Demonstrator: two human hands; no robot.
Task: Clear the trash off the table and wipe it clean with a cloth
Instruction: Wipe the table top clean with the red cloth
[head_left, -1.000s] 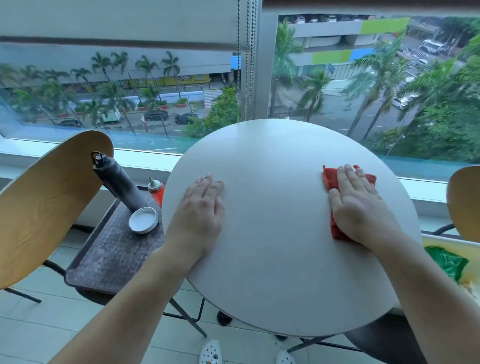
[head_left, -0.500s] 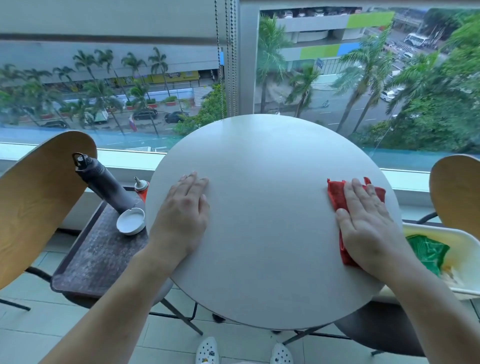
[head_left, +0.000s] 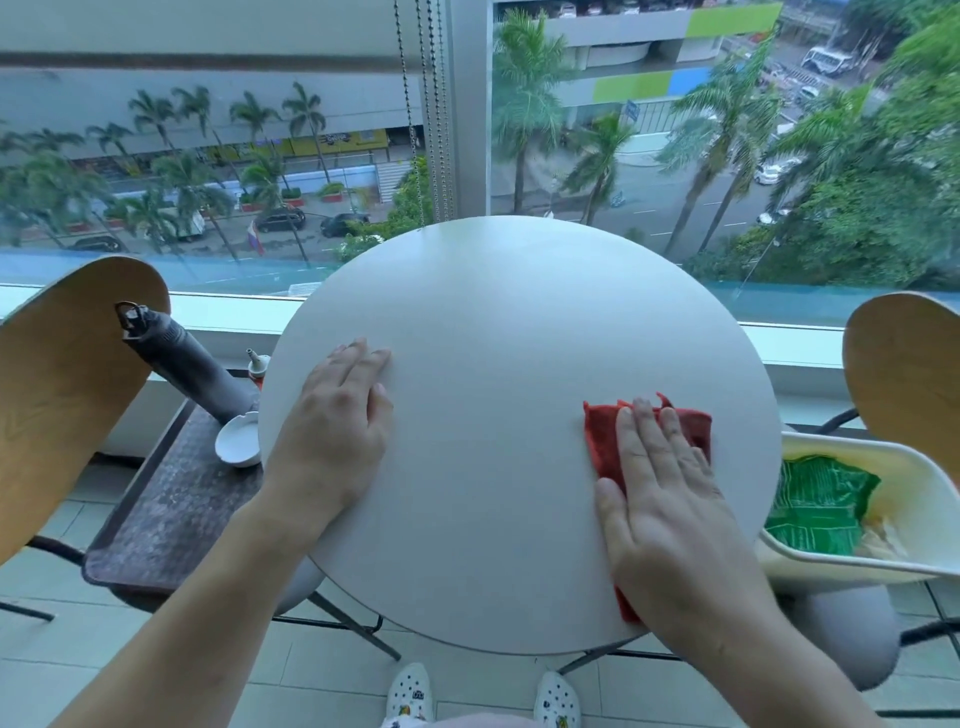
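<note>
Round table (head_left: 498, 322); red cloth (head_left: 602, 441) underhand

A small seating corner in an upper-floor café or apartment is suggested. A round white counter (head_left: 498, 322) is set directly against a floor-to-ceiling window (head_left: 675, 156), through which palm trees, a street with cars and buildings are seen far below. Bead chains (head_left: 431, 104) of a roller blind are hung above the counter's far edge. Curved wooden chair backs (head_left: 67, 395) are placed to either side of the counter. Left of the counter, a dark tray (head_left: 166, 509) with a grey bottle (head_left: 182, 364) is seen; right of it, a white container (head_left: 909, 499) with a green wrapper (head_left: 815, 509). Pale floor tiles (head_left: 322, 670) are laid beneath.
</note>
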